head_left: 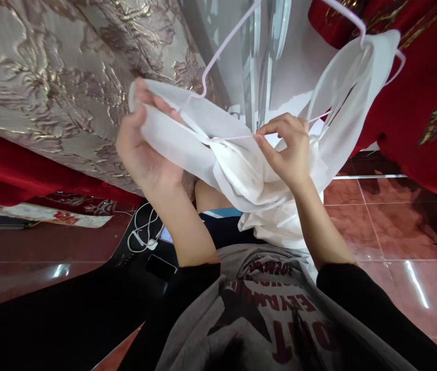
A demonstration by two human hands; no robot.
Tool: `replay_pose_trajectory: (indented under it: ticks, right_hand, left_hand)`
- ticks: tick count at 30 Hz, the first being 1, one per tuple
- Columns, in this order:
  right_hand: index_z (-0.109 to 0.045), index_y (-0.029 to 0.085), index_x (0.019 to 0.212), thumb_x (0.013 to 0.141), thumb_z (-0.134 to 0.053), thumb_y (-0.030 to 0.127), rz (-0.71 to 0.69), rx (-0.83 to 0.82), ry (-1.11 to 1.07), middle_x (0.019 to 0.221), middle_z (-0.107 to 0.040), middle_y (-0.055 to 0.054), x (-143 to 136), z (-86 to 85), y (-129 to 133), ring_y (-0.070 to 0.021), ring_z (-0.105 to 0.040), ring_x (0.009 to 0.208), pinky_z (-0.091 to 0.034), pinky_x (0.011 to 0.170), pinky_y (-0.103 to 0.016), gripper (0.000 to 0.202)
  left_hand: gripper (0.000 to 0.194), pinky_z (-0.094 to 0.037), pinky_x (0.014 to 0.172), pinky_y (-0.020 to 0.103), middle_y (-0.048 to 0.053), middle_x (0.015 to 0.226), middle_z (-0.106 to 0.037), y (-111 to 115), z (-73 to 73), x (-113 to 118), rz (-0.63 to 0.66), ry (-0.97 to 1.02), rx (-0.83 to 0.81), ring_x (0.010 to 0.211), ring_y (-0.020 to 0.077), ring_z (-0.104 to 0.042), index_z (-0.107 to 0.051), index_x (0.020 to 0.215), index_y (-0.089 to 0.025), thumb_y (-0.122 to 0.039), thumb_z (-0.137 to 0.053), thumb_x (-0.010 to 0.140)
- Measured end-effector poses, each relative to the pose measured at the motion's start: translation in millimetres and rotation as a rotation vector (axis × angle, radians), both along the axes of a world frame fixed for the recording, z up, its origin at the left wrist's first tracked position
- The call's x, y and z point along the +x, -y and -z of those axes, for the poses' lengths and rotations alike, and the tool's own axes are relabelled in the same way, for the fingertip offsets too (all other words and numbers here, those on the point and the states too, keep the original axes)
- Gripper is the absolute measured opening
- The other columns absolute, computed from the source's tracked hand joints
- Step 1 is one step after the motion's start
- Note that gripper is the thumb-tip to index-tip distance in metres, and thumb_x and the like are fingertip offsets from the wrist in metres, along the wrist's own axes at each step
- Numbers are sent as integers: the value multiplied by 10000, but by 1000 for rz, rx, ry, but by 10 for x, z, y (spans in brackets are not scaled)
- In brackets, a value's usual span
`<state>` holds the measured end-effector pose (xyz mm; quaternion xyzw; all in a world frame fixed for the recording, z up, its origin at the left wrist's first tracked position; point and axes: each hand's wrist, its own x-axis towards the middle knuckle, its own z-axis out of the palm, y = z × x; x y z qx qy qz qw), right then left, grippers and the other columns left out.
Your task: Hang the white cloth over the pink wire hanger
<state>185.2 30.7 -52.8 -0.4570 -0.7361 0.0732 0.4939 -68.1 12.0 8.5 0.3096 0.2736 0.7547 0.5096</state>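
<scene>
White and sheer, here's the cloth in play: a white garment [237,172], draped on the pale pink hanger [234,137], puffed out at both ends of the hanger's crossbar, its folds bunched below. And look at the 2 hands! The right hand [288,141] has thumb and forefinger pinched on the crossbar itself, near the hanger's middle. The left hand [147,149] is out by the hanger's left end, thumb and fingers about the garment's sheer edge; blur hides how firmly it grips, so I can't call that 1.

I'd judge this the arranging step, the garment being settled around the hanger. The next move seems to call for the right pinch to steady the bar while the left eases that edge smooth over the hanger's left shoulder, gently, since cloth this thin could snag.

Now the lettering! Below the hanger, a grey T-shirt [195,335] carries dark red capitals and a dark star [237,314], upside down and creased; a T and an O come through, no whole phrase. Below and left of the hanger, a black phone [160,268] shows no readable brand. On the garment, no label I can make out.
</scene>
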Motion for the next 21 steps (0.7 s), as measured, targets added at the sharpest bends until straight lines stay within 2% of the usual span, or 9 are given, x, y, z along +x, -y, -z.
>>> replay_pose_trajectory:
  ticks: [2,4,6,9,11,13,17,19,21]
  right_hand:
    - [-688,218,927,989,-620,537,-3,7,2,986,-686,-42,36,4,-20,-176,-624,962,-462,1097,-472,332]
    - [-691,219,926,991,-616,531,-10,5,2,988,-685,-41,42,15,-33,-173,-621,958,-465,1099,-472,328]
    - [-693,219,940,998,-610,517,-23,9,-6,992,-684,-38,11,33,-34,-172,-624,957,-458,1107,-483,315]
    - [-705,223,967,1011,-607,464,-36,36,-13,1000,-688,-28,-68,56,-18,-170,-637,963,-446,1115,-498,264]
    - [-722,234,1011,1025,-588,411,-52,58,-6,1029,-698,-23,-105,50,12,-168,-650,991,-451,1108,-491,222]
    - [-732,253,1075,1033,-567,364,-91,79,2,1073,-705,-19,-109,19,62,-169,-661,1037,-468,1096,-477,203]
    - [-715,268,1131,1035,-550,327,-185,122,-14,1127,-710,-24,14,-56,202,-182,-674,1125,-512,1075,-458,200]
    - [-692,249,1124,1029,-559,363,-56,259,-132,1138,-680,-51,154,-59,244,-207,-657,1174,-519,1080,-476,199]
    - [-635,244,1193,1012,-582,411,242,393,-319,1220,-615,-77,338,-31,231,-235,-614,1243,-494,1109,-515,252]
  left_hand:
    - [355,-444,1233,275,-37,1216,-774,-18,153,-116,-95,59,-2,1469,129,-525,-706,1084,-264,-115,-384,1059]
    - [336,-329,1324,300,-71,1364,-732,-15,412,-107,-176,51,-22,1595,124,-359,-702,1132,-266,-141,-397,1064]
    - [264,-276,1355,359,-74,1394,-724,11,693,36,-233,52,-57,1593,163,-374,-705,1154,-268,-201,-477,1042]
    - [166,-384,1289,504,-3,1392,-729,75,963,407,-125,66,-138,1486,260,-527,-704,1124,-281,-272,-582,1014]
    - [266,-450,1230,529,49,1450,-690,109,988,648,-51,-5,-76,1463,297,-551,-678,1230,-287,-434,-644,1011]
    - [421,-480,1202,509,92,1383,-712,121,925,810,-47,-61,-9,1419,313,-593,-667,1249,-265,-576,-698,967]
    - [380,-496,1193,499,50,978,-722,102,768,874,-147,-92,136,1108,253,-730,-685,1037,-202,-564,-753,947]
    - [311,-504,1191,504,29,908,-681,94,730,850,-149,-71,179,995,209,-723,-679,957,-188,-488,-761,967]
    - [285,-505,1196,495,26,903,-673,93,718,834,-124,-50,190,965,188,-716,-681,933,-184,-452,-770,969]
